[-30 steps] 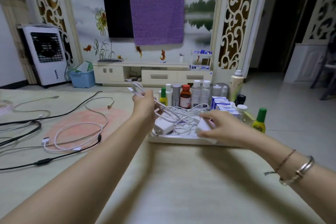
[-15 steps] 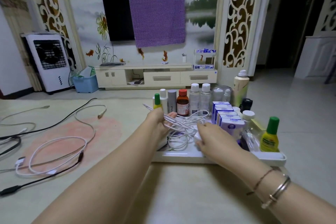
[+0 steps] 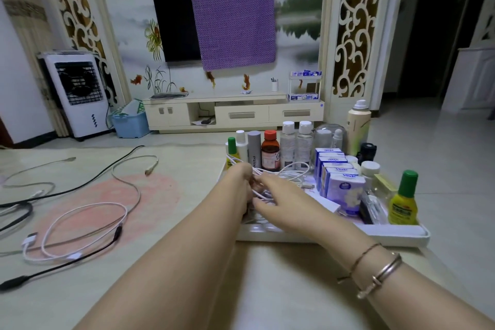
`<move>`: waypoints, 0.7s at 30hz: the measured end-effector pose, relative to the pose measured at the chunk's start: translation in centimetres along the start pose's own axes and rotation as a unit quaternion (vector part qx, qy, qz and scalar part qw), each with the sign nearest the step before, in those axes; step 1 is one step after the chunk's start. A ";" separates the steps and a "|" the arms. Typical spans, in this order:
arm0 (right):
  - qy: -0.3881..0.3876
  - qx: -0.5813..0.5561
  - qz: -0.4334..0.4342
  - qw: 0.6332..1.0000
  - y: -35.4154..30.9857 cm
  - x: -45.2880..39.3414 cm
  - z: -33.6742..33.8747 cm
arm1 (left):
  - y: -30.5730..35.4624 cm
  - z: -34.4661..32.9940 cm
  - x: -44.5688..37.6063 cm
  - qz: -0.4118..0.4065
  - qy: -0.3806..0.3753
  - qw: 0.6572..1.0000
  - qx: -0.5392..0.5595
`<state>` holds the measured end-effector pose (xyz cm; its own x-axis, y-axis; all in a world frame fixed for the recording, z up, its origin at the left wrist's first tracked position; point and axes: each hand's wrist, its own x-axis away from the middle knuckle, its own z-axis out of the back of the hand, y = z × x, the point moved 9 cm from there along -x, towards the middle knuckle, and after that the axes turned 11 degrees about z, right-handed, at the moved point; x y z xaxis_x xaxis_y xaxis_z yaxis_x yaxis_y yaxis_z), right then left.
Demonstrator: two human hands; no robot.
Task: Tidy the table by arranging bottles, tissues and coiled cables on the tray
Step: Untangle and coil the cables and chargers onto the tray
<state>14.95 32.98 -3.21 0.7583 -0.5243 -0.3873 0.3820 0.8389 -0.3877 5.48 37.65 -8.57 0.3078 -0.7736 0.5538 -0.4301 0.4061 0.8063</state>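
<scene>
White tray (image 3: 388, 233) | bottles (image 3: 270, 151), tissue packs (image 3: 345, 193), coiled cables (image 3: 292, 171)

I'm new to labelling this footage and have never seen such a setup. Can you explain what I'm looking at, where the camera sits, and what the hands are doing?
There is no machine here: a person works with bare hands, and one wide-angle camera on their head looks forward and down, so both forearms reach in from below. On the table stands a white tray with a row of bottles at its back and tissue packs on its right. The left hand has its grip on a bundle of white cable over the tray; the right hand reaches into the same bundle, though whether it grasps anything is hard to tell. More loose cables lie uncoiled on the table to the left.
</scene>
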 end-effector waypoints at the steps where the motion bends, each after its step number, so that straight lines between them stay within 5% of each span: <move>1: -0.009 -0.001 0.009 1.000 0.0 -0.2 -0.6 | 0.0 0.0 0.1 -0.008 -0.009 1.000 -0.007; 10: -0.071 0.142 -0.043 0.986 1.6 -0.6 -2.7 | 1.6 1.8 0.7 0.062 0.029 0.992 -0.109; 15: -0.101 0.189 -0.051 0.975 1.2 -0.5 -3.4 | 3.7 4.5 1.6 -0.021 0.111 0.968 -0.225; 17: -0.103 0.189 -0.055 0.975 1.1 -0.4 -3.3 | 4.1 5.1 2.0 -0.074 0.170 0.919 -0.348; 21: -0.117 0.210 -0.057 0.969 1.5 0.0 -3.4 | 3.9 5.4 2.0 -0.130 0.279 0.754 -0.580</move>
<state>13.75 33.74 -6.60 0.7788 -0.6107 -0.1433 0.6142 0.7888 -0.0232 -0.17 35.00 -5.42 0.7021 -0.7068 0.0862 0.6388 0.6788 0.3621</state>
